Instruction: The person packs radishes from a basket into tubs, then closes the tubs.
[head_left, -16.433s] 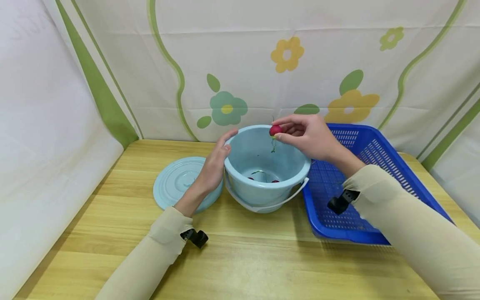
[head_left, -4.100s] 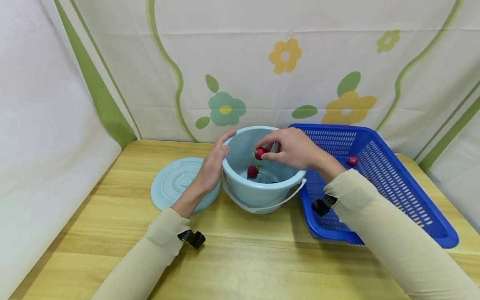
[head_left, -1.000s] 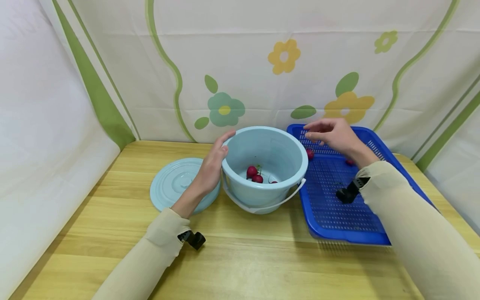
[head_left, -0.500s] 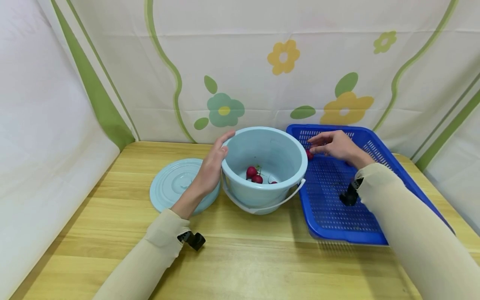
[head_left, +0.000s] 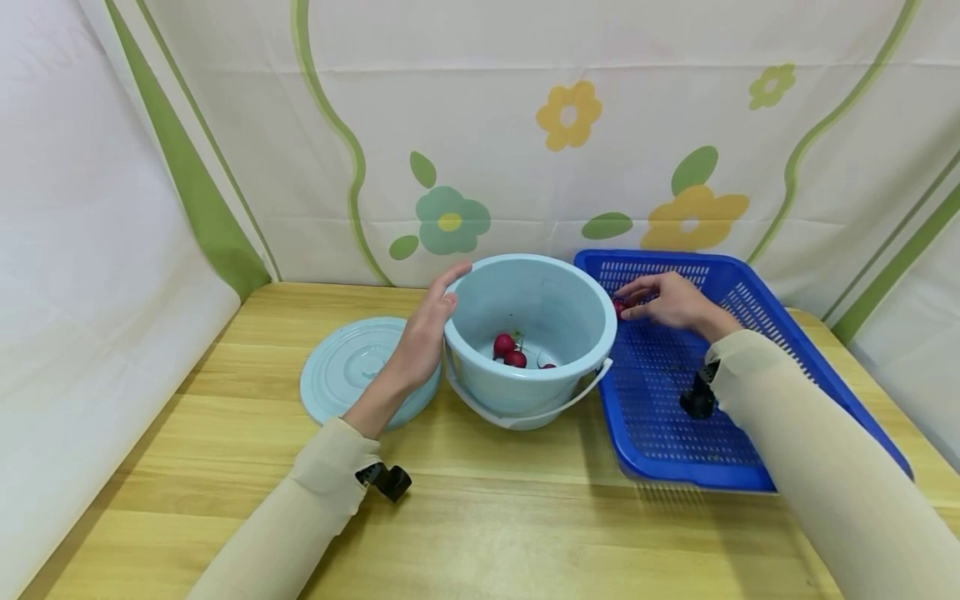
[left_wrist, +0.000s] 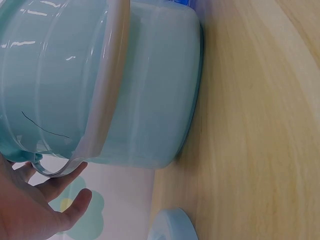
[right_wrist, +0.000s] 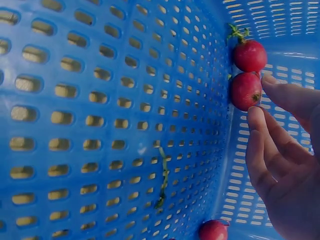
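- A radish (right_wrist: pixel 245 90) lay in the blue basket (head_left: pixel 757 467), against its wall at the corner nearest the bucket, touching a second radish (right_wrist: pixel 250 55) beside it.
- The right hand (head_left: pixel 671 300) reached into the basket, thumb and forefinger closing on the radish; the fingertips (right_wrist: pixel 256 116) touched it, only slightly bent, and it was not yet lifted.
- A third radish (right_wrist: pixel 213 230) lay farther along the same wall, and a green stem scrap (right_wrist: pixel 162 182) on the basket floor.
- The left hand (head_left: pixel 423 333) lay flat and relaxed against the outside of the light blue bucket (head_left: pixel 525 400), fingers reaching its rim.
- Radishes in the bucket (head_left: pixel 510 352) sat on its bottom.
- The bucket's lid (head_left: pixel 341 375) lay on the wooden table (head_left: pixel 480 517) to the left.
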